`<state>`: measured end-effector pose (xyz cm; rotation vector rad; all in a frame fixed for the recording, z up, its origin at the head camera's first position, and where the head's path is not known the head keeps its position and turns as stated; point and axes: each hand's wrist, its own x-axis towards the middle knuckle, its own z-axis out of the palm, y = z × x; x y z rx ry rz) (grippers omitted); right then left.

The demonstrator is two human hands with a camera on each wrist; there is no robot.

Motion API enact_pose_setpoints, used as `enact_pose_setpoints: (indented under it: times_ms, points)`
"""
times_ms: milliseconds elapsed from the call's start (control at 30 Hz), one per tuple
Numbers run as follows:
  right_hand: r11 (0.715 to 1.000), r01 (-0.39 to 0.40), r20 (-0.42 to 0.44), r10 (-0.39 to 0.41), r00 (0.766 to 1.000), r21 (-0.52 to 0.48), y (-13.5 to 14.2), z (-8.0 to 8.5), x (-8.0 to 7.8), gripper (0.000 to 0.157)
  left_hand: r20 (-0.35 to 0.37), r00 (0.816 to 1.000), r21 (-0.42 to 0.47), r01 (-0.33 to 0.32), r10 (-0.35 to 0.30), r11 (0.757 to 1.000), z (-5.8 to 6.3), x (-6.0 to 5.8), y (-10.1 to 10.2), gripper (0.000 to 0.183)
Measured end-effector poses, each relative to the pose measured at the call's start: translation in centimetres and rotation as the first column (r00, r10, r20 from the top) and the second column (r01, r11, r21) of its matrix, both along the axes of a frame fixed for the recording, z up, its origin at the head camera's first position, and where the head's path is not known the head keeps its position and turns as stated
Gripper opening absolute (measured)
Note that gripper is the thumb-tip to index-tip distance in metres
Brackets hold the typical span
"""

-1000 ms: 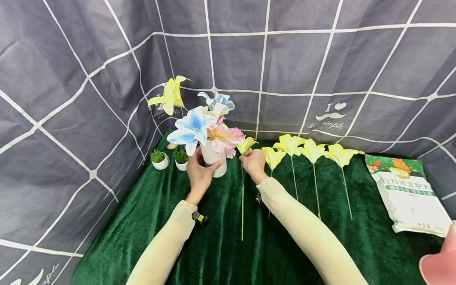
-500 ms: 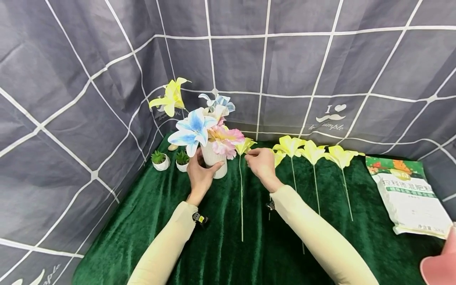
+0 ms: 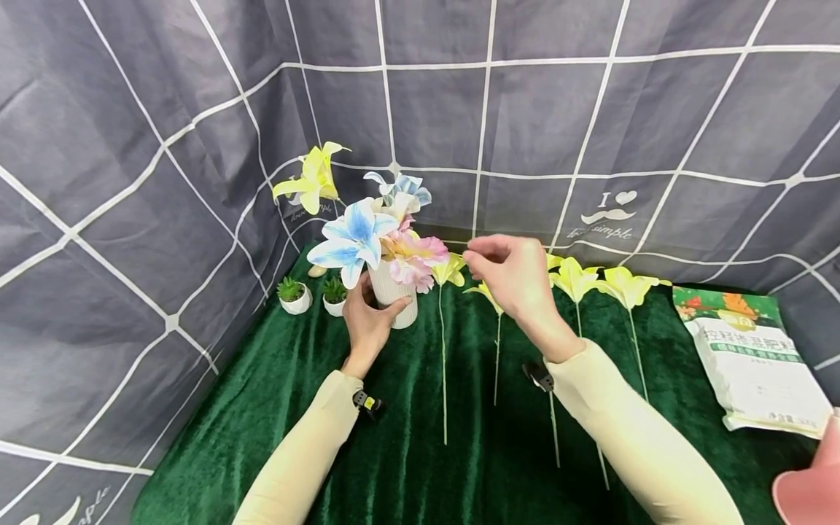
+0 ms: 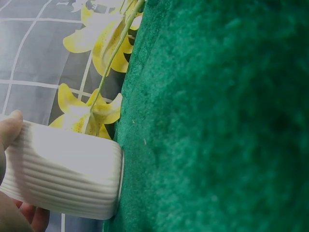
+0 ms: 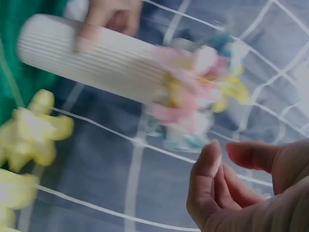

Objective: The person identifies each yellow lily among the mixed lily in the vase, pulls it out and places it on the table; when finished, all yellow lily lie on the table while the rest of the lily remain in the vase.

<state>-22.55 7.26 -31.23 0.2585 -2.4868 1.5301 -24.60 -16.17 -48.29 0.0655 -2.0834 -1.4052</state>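
My left hand (image 3: 369,321) grips a white ribbed vase (image 3: 387,288), thumb across its front, at centre left in the head view. From the vase rise a blue-and-white lily (image 3: 356,235), a pink ruffled flower (image 3: 416,255), a pale blue flower (image 3: 410,191) and a yellow lily (image 3: 316,179) leaning left. In the left wrist view the vase base meets the green cloth (image 4: 217,121). My right hand (image 3: 525,284) is raised to the right of the vase, fingers loosely curled, with a gap between thumb and forefinger and nothing in it. It covers part of the row of yellow lilies.
Several long-stemmed yellow lilies (image 3: 448,271) lie in a row on the cloth. Two small potted succulents (image 3: 295,297) stand left of the vase, near a pale stone (image 3: 317,270). At right are a white-and-green bag (image 3: 755,364) and a pink object (image 3: 810,485). A grey gridded curtain (image 3: 433,117) stands behind.
My right hand has left the leftmost yellow lily on the cloth and moved rightward and upward, uncovering the second lily. My left hand and the vase stay in place.
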Motion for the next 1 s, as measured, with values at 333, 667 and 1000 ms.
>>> enact_pose_setpoints:
  times_ms: [333,667,1000]
  points:
    - [0.99,-0.115,-0.104,0.123,0.987,0.085,-3.2,7.0,-1.4,0.017,-0.013,1.0,0.01,0.003,-0.003,1.0,-0.1,0.0,-0.4,0.074]
    - [0.944,-0.238,-0.144,0.274,0.951,0.226,-9.9,9.8,-5.1,0.016,-0.021,1.0,-0.003,-0.002,0.002,1.0,-0.2,-0.1,-0.6,0.076]
    - [0.848,-0.341,0.004,0.371,0.928,0.406,-14.4,9.7,-9.6,0.019,-0.017,1.0,0.004,0.005,-0.005,1.0,-0.2,-0.4,-0.4,0.075]
